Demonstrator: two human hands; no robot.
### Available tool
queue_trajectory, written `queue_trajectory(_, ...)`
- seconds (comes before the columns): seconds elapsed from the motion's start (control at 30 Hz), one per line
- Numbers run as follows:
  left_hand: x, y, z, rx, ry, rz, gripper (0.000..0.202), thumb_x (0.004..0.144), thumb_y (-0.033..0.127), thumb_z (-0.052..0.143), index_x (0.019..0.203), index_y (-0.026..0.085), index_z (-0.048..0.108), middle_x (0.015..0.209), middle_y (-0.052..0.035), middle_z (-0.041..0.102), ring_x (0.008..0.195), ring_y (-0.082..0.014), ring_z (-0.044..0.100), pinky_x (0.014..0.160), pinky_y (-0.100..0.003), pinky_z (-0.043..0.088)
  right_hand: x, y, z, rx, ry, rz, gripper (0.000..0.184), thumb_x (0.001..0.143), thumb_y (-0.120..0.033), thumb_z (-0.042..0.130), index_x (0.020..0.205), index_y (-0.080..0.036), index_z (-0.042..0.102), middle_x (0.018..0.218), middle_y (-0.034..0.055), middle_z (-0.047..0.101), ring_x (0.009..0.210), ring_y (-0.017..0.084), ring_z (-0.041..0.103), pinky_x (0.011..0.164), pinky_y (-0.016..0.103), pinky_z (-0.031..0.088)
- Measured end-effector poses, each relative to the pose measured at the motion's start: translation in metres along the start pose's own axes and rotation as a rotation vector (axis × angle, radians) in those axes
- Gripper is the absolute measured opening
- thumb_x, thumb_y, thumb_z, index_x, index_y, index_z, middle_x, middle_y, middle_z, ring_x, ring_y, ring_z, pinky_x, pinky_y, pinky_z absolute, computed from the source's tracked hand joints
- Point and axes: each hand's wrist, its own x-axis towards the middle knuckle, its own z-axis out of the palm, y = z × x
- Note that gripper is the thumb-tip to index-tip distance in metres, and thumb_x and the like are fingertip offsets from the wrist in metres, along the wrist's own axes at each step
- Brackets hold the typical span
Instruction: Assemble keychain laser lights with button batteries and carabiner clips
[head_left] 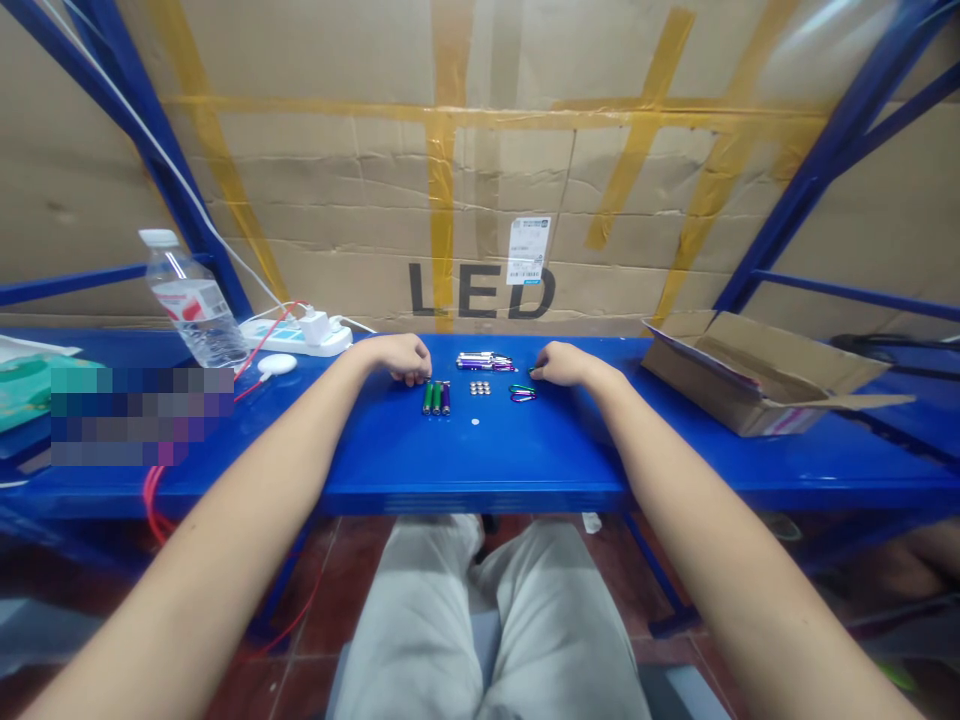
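My left hand point(406, 358) rests on the blue table with its fingers curled, just behind a short row of small green and purple metal tubes point(436, 398). Whether anything sits inside those fingers is hidden. My right hand point(561, 363) is closed in a pinch at a small dark green piece, only a sliver of which shows. Just in front of it lie green and purple carabiner clips point(523, 393). Between the hands are several small round button cells point(480, 388) in rows. Behind them lies a group of silver and purple pen-like pieces point(486, 362).
A small white disc point(475, 422) lies near the table's front. To the left stand a water bottle point(196, 300), a power strip point(300, 335) and a white round charger point(277, 365) with red cable. An open cardboard box point(757, 375) sits right. Large taped cardboard point(337, 200) backs the table.
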Motion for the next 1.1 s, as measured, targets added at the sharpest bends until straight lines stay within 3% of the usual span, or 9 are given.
queue_trajectory(0.33, -0.001, 0.001, 0.001, 0.016, -0.006, 0.096, 0.015, 0.057, 0.022, 0.061, 0.067, 0.018, 0.072, 0.067, -0.0026, 0.069, 0.062, -0.0149, 0.06, 0.053, -0.022, 0.041, 0.005, 0.004, 0.004, 0.005, 0.008, 0.007, 0.023, 0.085, -0.03, 0.068, 0.1, -0.014, 0.076, 0.108, 0.0125, 0.075, 0.093, 0.025, 0.069, 0.079, 0.031, 0.05)
queue_trajectory(0.7, 0.0, 0.002, 0.001, 0.07, -0.03, 0.132, 0.018, 0.059, 0.024, 0.059, 0.069, 0.02, 0.073, 0.07, -0.0024, 0.07, 0.065, -0.0162, 0.06, 0.062, -0.025, 0.044, -0.001, -0.002, 0.0, 0.004, 0.019, -0.039, 0.025, 0.085, -0.024, 0.067, 0.106, -0.014, 0.076, 0.114, 0.0135, 0.073, 0.099, 0.026, 0.068, 0.082, 0.03, 0.05)
queue_trajectory(0.87, 0.0, 0.002, -0.001, 0.076, -0.018, 0.155, 0.015, 0.06, 0.023, 0.06, 0.068, 0.02, 0.072, 0.069, -0.0008, 0.07, 0.067, -0.0156, 0.061, 0.064, -0.024, 0.044, 0.0, -0.001, 0.001, -0.01, 0.031, -0.082, 0.026, 0.085, -0.022, 0.066, 0.109, -0.016, 0.076, 0.113, 0.0097, 0.074, 0.098, 0.023, 0.068, 0.082, 0.027, 0.05)
queue_trajectory(1.0, 0.005, -0.001, -0.003, 0.051, 0.095, 0.143, 0.012, 0.063, 0.023, 0.061, 0.067, 0.019, 0.071, 0.069, -0.0014, 0.071, 0.067, -0.0161, 0.062, 0.065, -0.025, 0.045, -0.001, -0.003, 0.001, 0.012, 0.029, -0.104, 0.028, 0.084, -0.022, 0.066, 0.109, -0.016, 0.076, 0.11, 0.0092, 0.075, 0.092, 0.021, 0.068, 0.079, 0.026, 0.05)
queue_trajectory(1.1, 0.012, -0.003, 0.002, 0.04, 0.29, 0.157, 0.016, 0.068, 0.022, 0.058, 0.075, 0.018, 0.073, 0.078, -0.0043, 0.073, 0.072, -0.0182, 0.064, 0.069, -0.028, 0.047, -0.003, -0.005, 0.0, 0.051, 0.021, -0.131, 0.028, 0.083, -0.018, 0.065, 0.108, -0.016, 0.076, 0.105, 0.0085, 0.075, 0.087, 0.02, 0.067, 0.075, 0.025, 0.049)
